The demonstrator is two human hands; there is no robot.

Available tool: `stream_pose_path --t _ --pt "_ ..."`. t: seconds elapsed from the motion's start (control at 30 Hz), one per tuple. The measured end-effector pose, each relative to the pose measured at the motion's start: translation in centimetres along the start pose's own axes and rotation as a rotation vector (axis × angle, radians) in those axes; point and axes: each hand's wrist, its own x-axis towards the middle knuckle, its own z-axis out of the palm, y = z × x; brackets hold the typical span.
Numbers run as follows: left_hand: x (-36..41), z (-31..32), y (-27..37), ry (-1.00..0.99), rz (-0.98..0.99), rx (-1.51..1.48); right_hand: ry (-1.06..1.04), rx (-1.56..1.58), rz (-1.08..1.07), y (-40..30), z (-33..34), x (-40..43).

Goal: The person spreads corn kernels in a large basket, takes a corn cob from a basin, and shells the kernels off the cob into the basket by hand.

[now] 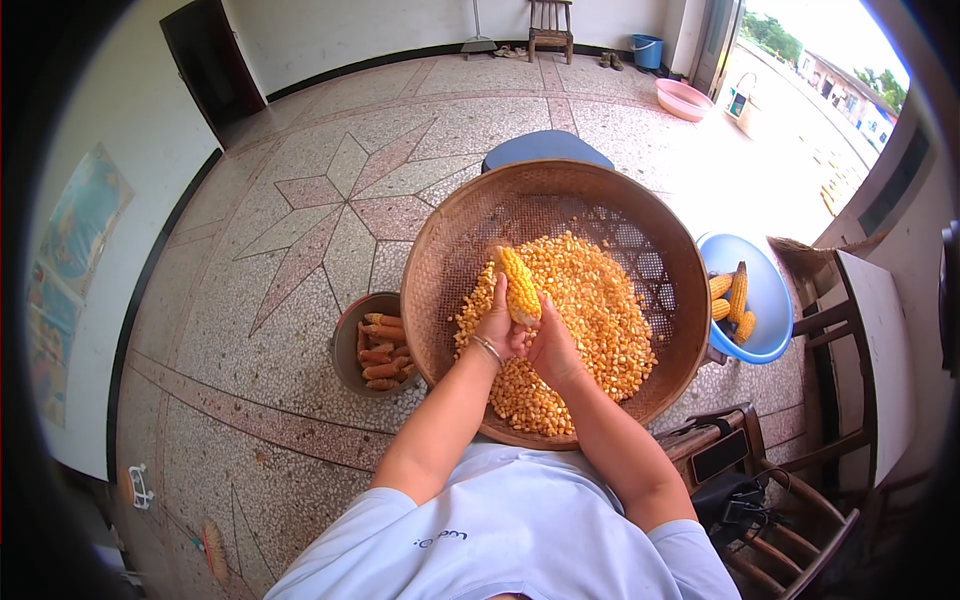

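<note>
Over a round woven bamboo basket [442, 225], both hands are around one ear of corn [519, 283] with yellow kernels still on it. My left hand [496, 322], with a bracelet at the wrist, has its thumb along the ear's left side. At the ear's lower end, my right hand [553, 341] presses with its thumb; its other fingers are partly hidden. A heap of loose corn kernels [600, 307] lies in the basket beneath the hands.
Left of the basket stands a bucket [346, 337] of bare corn cobs [382, 352]; at the right, a blue basin [772, 300] holds several unshelled ears [738, 292]. A blue stool [547, 146] shows behind the basket. A wooden chair [795, 525] with a phone and cables stands at lower right.
</note>
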Motion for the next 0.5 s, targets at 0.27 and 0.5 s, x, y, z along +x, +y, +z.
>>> stream_pose_path --t 0.27,0.5 --pt "0.6 -0.5 -0.3 0.055 0.058 -0.016 0.105 -0.15 -0.018 0.2 0.6 -0.1" --pt "1.6 -1.9 -0.3 -0.109 0.155 -0.294 -0.004 -0.246 -0.016 0.2 0.4 0.1"
